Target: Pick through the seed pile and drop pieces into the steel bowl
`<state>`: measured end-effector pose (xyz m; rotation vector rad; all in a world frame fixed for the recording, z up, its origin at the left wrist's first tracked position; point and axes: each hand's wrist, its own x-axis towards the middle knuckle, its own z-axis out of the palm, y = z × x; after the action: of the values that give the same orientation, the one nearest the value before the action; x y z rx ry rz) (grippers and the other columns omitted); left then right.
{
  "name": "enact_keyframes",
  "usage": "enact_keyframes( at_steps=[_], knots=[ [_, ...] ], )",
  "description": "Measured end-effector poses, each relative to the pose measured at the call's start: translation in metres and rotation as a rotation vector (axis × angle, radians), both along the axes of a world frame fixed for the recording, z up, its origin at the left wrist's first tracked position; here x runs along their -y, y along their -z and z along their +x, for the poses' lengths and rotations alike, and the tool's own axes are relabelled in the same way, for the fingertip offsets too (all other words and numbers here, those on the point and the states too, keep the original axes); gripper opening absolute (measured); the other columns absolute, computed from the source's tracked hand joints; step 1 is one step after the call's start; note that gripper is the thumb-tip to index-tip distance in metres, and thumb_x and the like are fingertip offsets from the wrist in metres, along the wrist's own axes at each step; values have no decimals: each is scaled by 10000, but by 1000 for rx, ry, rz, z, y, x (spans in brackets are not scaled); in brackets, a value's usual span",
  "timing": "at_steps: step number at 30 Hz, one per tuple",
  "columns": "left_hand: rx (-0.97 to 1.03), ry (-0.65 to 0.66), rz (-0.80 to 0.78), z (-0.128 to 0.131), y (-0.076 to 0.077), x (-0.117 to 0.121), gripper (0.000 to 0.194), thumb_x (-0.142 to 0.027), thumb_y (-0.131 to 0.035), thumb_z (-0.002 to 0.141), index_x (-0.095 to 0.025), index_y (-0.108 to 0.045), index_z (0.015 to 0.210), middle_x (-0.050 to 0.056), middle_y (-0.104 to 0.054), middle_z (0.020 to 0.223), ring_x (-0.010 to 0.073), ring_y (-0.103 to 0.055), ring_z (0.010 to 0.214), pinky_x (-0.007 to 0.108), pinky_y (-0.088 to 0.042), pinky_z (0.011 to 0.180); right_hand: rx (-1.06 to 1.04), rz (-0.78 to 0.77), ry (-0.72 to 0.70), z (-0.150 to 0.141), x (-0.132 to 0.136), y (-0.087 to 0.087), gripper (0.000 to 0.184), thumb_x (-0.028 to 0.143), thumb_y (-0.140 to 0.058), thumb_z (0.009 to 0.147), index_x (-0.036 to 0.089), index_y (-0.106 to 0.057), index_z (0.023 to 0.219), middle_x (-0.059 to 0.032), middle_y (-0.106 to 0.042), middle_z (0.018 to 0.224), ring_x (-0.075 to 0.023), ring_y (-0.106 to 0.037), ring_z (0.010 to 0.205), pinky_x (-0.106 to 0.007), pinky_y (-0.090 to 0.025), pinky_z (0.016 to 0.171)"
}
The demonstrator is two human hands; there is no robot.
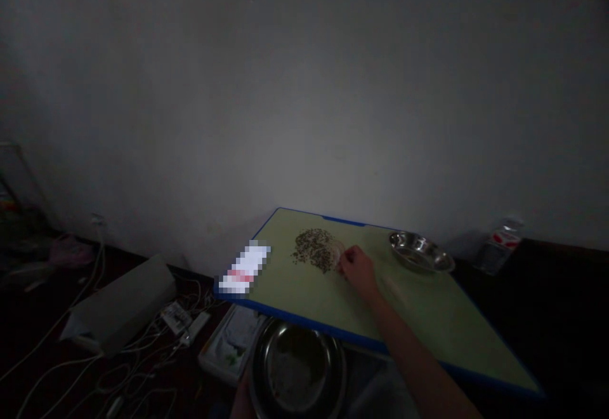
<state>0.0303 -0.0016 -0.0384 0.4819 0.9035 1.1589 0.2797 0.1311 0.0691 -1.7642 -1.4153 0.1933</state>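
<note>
Dark, seed-like grains (314,249) lie spread on the pale green top of a small table (304,298). My right hand (354,266) is at their right edge, with its fingers pinched together on a pale, see-through round piece (336,251) whose kind is unclear. At the near edge of the table, lower down, is a deep metal bowl (297,368). My left hand (242,399) shows only in part at the bowl's left side and grips it, its fingers mostly hidden. A shallow metal bowl (421,254) stands on the table to the right of my right hand.
A bright, blurred-out phone-like rectangle (245,268) lies at the table's left corner. On the floor to the left are a long box (124,305), tangled cables and a power strip (195,328). A white tray (233,339) sits below the table. The wall (304,89) stands behind.
</note>
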Motion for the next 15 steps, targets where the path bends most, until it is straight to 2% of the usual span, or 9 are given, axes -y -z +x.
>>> enact_keyframes(
  at_steps=[4, 7, 11, 15],
  knots=[
    [-50, 18, -81, 5, -7, 5, 869, -718, -663, 447, -342, -540, 1221, 92, -707, 1120, 393, -402, 1304, 536, -299, 1086, 352, 52, -2, -1, 3, 1, 215, 310, -467, 879, 200, -644, 931, -46, -728, 774, -179, -670, 672, -238, -421, 594],
    [-70, 19, -78, 7, -7, 5, 937, -711, -680, 409, -351, -499, 1255, 96, -683, 1164, 418, -365, 1320, 546, -283, 1094, 504, 49, 19, -2, 4, 2, 283, 342, -422, 922, 234, -660, 1031, -46, -736, 858, -181, -672, 734, -242, -418, 636],
    [-82, 22, -48, 7, -12, 6, 920, -690, -680, 444, -365, -464, 1277, 85, -673, 1176, 425, -376, 1309, 561, -309, 1079, 568, 20, -6, -2, 5, 2, 295, 353, -424, 934, 261, -676, 1056, -43, -735, 927, -184, -669, 803, -249, -437, 697],
    [-79, -5, 17, 9, -21, 9, 708, -614, -672, 586, -368, -513, 1231, 85, -665, 1162, 389, -429, 1274, 559, -398, 1015, 553, 19, -61, -2, 4, 2, 275, 335, -453, 926, 264, -695, 1034, -44, -730, 970, -190, -663, 857, -257, -454, 758]
  ],
)
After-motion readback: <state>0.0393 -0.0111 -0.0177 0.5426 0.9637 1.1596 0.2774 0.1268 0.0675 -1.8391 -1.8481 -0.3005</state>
